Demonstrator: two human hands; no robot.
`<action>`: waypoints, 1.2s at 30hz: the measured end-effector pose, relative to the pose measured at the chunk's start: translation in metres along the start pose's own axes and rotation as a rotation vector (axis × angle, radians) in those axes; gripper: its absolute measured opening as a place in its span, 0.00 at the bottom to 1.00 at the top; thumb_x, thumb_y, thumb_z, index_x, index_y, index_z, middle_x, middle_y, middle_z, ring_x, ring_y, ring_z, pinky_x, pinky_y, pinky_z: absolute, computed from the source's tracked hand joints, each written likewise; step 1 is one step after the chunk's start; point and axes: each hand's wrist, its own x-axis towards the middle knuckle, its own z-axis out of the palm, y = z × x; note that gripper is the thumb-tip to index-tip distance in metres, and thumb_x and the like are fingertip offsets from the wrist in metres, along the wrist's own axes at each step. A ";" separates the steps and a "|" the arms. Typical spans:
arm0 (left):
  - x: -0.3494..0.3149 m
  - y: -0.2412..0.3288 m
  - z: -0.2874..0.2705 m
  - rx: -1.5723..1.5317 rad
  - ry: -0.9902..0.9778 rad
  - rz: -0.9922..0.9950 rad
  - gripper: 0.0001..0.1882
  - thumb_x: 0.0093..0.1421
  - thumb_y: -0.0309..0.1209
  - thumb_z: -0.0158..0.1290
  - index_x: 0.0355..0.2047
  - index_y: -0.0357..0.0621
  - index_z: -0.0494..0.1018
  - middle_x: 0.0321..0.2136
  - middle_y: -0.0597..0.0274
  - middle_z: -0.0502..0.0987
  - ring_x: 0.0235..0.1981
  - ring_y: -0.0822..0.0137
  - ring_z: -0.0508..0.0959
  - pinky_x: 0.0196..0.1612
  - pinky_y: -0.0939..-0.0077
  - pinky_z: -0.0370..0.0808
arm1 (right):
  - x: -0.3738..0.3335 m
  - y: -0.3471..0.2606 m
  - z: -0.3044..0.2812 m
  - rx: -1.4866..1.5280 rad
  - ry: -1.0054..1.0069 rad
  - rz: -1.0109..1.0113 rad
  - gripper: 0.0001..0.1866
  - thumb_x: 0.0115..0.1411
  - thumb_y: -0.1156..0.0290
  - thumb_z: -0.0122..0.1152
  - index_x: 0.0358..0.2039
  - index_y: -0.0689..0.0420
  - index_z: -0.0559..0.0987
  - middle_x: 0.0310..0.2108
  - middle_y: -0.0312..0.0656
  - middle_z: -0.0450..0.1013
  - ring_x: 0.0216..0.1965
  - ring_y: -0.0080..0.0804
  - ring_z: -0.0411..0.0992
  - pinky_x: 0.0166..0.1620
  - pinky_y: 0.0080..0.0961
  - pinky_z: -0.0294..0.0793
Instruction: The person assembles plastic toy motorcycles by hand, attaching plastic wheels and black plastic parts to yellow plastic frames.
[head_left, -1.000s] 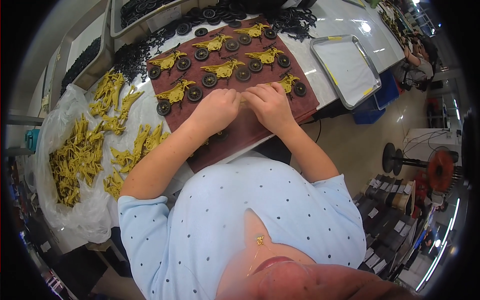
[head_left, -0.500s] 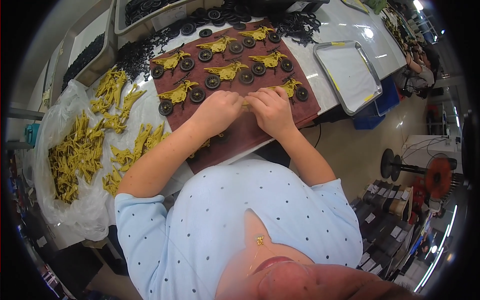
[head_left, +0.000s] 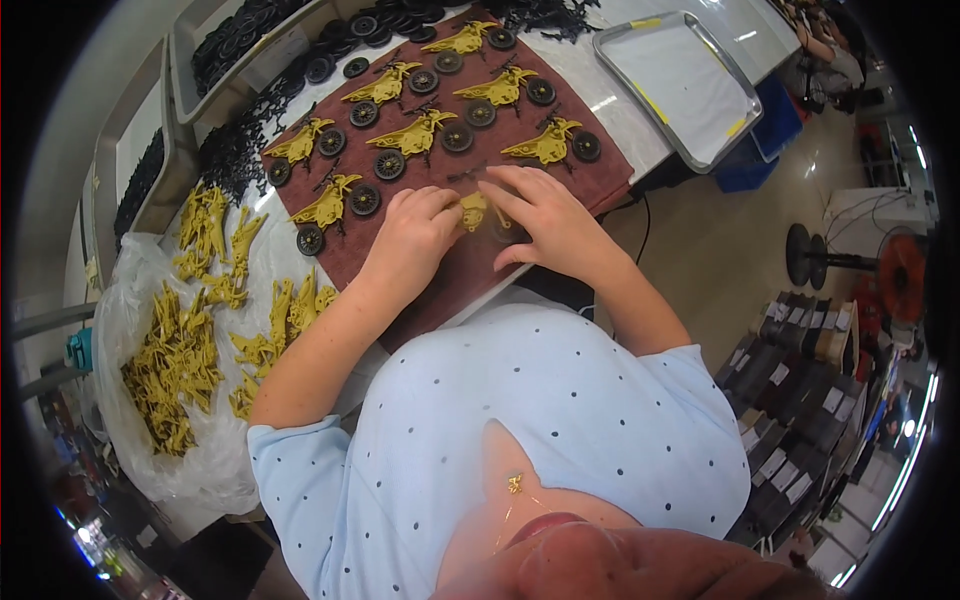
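Low over the near part of the dark red cloth (head_left: 600,190), my left hand (head_left: 415,232) pinches a yellow toy motorcycle body (head_left: 473,211). Just to its right, my right hand (head_left: 550,222) has its fingers stretched out and the thumb apart. A blurred dark wheel shows partly under those fingers. Beyond both hands, yellow toy motorcycles lie in rows on the cloth, such as one (head_left: 415,133) in the middle and one (head_left: 548,143) at the right. Black spoked wheels, like this wheel (head_left: 390,164), lie at their ends.
At the left, a clear plastic bag (head_left: 130,300) holds many yellow parts, and loose yellow parts (head_left: 205,235) lie beside it. Grey bins (head_left: 185,90) of black parts stand at the far left. A metal tray (head_left: 700,160) lined with white sits at the far right.
My right hand has opened its fingers and come away from my left hand, uncovering the yellow body. The whole view has shifted a little.
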 end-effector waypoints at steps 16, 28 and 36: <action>0.010 0.002 -0.008 -0.011 -0.129 -0.094 0.24 0.43 0.24 0.62 0.45 0.42 0.75 0.42 0.60 0.76 0.47 0.59 0.74 0.51 0.65 0.66 | -0.007 -0.009 0.016 0.189 0.163 0.319 0.27 0.50 0.65 0.68 0.49 0.62 0.74 0.43 0.48 0.72 0.44 0.44 0.71 0.46 0.32 0.71; 0.008 0.008 0.000 -0.062 -0.051 -0.173 0.26 0.41 0.23 0.62 0.44 0.36 0.73 0.39 0.55 0.75 0.43 0.56 0.73 0.47 0.63 0.67 | 0.053 0.035 0.010 -0.078 0.053 0.006 0.12 0.48 0.74 0.62 0.35 0.59 0.80 0.34 0.42 0.75 0.39 0.42 0.71 0.43 0.35 0.72; 0.007 0.010 -0.005 0.089 -0.014 -0.059 0.25 0.43 0.24 0.62 0.45 0.38 0.74 0.41 0.55 0.75 0.46 0.58 0.73 0.49 0.63 0.67 | 0.077 0.036 0.011 -0.194 -0.258 0.093 0.08 0.47 0.74 0.63 0.29 0.60 0.78 0.29 0.44 0.73 0.38 0.46 0.71 0.41 0.37 0.71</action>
